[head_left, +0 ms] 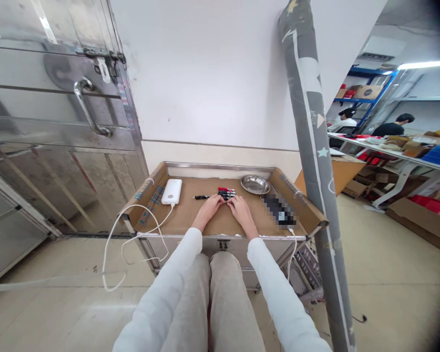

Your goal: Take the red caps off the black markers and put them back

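On the cardboard-lined top of a small cart (190, 220), several pens lie side by side in a short row. A red pen (226, 189) is at the far side, with black pens (226, 194) nearer me. My left hand (211, 208) and my right hand (239, 209) meet at the near edge of the row. Their fingers are closed round the ends of a dark pen, mostly hidden by the fingertips. Left of the row, by my left fingers, another black pen (201, 197) lies apart.
A white power bank (172, 191) with a cable (113, 230) lies at left. A round metal dish (255, 184) and a blurred phone-like device (279, 210) are at right. Cardboard walls (297, 200) edge the cart. A grey padded column (311, 122) stands at right; two people sit farther off.
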A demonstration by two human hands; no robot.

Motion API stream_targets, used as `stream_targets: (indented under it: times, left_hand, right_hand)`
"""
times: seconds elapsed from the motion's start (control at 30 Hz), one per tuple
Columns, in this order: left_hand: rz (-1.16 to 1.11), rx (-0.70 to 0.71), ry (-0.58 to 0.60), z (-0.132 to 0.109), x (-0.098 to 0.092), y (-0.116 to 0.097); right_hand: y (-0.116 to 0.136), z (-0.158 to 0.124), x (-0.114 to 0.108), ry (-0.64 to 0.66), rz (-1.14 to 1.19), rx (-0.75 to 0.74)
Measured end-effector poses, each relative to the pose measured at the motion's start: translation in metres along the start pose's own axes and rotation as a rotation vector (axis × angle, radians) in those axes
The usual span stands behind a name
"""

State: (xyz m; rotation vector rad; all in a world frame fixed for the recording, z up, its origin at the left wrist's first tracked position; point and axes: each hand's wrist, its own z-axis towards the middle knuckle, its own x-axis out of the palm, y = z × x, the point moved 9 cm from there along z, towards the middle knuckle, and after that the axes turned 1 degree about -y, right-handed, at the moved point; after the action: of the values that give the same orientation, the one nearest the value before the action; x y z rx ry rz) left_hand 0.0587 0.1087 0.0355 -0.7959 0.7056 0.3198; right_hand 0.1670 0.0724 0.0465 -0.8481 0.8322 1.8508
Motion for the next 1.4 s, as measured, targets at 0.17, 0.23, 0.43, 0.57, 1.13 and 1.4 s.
stream_targets:
  times: [0.17,0.23,0.43,0.57,1.13,1.4]
  left_hand:
    - [-0.086,0.051,0.017,0.001,0.004,-0.002]
    - [-0.113,0.055,0.025,0.000,0.005,-0.004]
    - [0.000,0.090,-0.034,-0.002,-0.007,-0.019]
    - [0.153,0.105,0.020,-0.004,-0.006,-0.028]
    - [0.162,0.018,-0.067,-0.004,-0.014,-0.021]
    - [0.526,-0.291,-0.399,-0.027,-0.053,-0.014]
  right_hand:
    - [0.000,0.001,0.004,0.012,0.101,-0.028]
    - [-0.001,0.001,0.005,0.013,0.128,-0.028]
    - [-0.003,-0.001,0.002,-0.027,0.106,-0.002]
    - [-0.008,-0.004,-0.013,-0.100,-0.008,0.100]
    - [0.007,-0.002,-0.017,-0.018,0.020,0.040]
    - [0.009,0.001,-0.007,-0.010,0.089,-0.005]
